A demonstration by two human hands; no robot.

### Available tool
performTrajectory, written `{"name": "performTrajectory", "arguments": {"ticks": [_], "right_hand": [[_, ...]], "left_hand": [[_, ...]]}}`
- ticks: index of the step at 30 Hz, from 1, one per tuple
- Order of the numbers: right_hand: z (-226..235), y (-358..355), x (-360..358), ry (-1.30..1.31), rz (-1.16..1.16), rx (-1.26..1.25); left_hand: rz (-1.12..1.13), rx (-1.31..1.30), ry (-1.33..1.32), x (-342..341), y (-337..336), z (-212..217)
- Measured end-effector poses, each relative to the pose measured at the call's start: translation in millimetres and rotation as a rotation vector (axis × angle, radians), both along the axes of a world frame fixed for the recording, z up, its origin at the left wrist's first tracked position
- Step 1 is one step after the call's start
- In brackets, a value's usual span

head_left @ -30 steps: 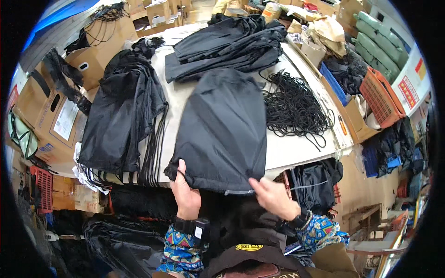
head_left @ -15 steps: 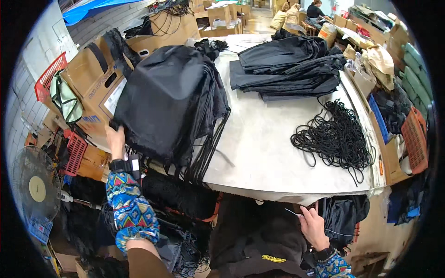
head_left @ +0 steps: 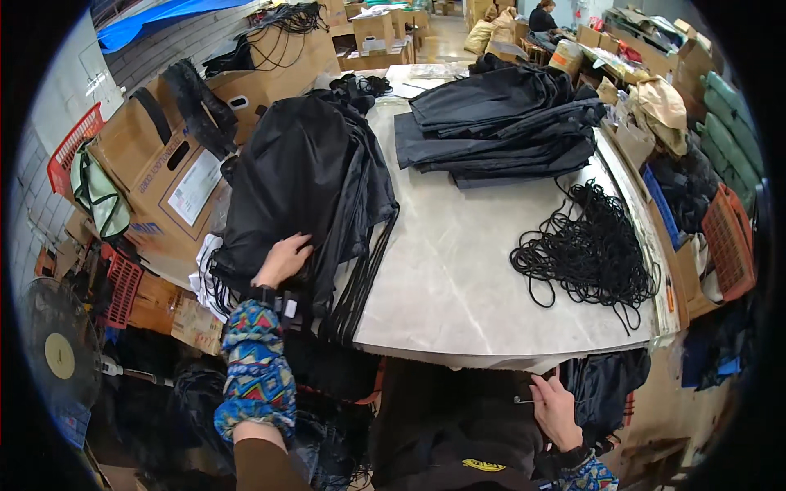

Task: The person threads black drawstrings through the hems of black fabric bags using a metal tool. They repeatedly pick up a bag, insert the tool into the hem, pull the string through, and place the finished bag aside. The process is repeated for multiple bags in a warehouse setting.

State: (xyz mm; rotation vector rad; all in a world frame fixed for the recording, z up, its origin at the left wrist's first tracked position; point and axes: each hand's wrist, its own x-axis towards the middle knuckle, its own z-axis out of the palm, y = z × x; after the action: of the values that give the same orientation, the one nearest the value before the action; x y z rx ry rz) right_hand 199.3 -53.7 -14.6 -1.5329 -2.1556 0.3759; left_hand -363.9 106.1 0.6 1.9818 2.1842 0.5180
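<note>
A pile of black drawstring bags (head_left: 299,164) lies on the left of the table, with cords (head_left: 360,286) hanging over the front edge. My left hand (head_left: 282,258) rests on the near part of the top bag, fingers stretched out over the cloth. Close to my body, below the table edge, my right hand (head_left: 558,409) is closed around a thin metal tool (head_left: 521,400) whose small end sticks out to the left. The rest of this tool is hidden by the fingers.
Black fabric pieces (head_left: 508,123) lie stacked at the far side of the pale table (head_left: 442,262). A heap of black cord (head_left: 594,245) lies to the right. Cardboard boxes (head_left: 164,180) and a fan (head_left: 59,356) stand left. Another person (head_left: 542,20) sits far back.
My left hand has moved right, from the left edge of the bag pile onto its near part. The top bag shifted, uncovering something white at its left. My right hand keeps the metal tool.
</note>
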Motion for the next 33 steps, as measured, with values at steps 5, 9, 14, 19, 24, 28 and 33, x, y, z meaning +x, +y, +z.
{"name": "performTrajectory", "arguments": {"ticks": [5,9,14,19,24,28,33], "right_hand": [[3.2,-0.8,1.9,0.082,0.002,-0.010],[16.7,14.0,-11.2,0.140,0.067,0.017],[25.0,22.8,-15.3,0.118,0.094,0.019],[20.2,18.5,-14.4,0.103,-0.069,-0.089],[1.0,23.9,-1.9,0.122,-0.125,-0.131],[0.9,37.0,-9.5,0.149,-0.129,-0.141],[6.0,52.0,-22.2,0.141,-0.118,-0.257]], "left_hand": [[-0.050,-0.179,-0.030,23.7,-38.2,83.5],[-0.201,0.055,-0.149,51.6,-26.0,107.8],[0.014,0.374,0.176,22.9,71.0,127.6],[0.229,0.000,0.404,28.7,128.3,63.6],[-0.029,0.024,0.121,-18.1,91.5,45.4],[-0.018,0.280,-0.137,-2.0,83.2,47.5],[-0.079,0.024,0.018,-23.0,147.7,-7.7]]}}
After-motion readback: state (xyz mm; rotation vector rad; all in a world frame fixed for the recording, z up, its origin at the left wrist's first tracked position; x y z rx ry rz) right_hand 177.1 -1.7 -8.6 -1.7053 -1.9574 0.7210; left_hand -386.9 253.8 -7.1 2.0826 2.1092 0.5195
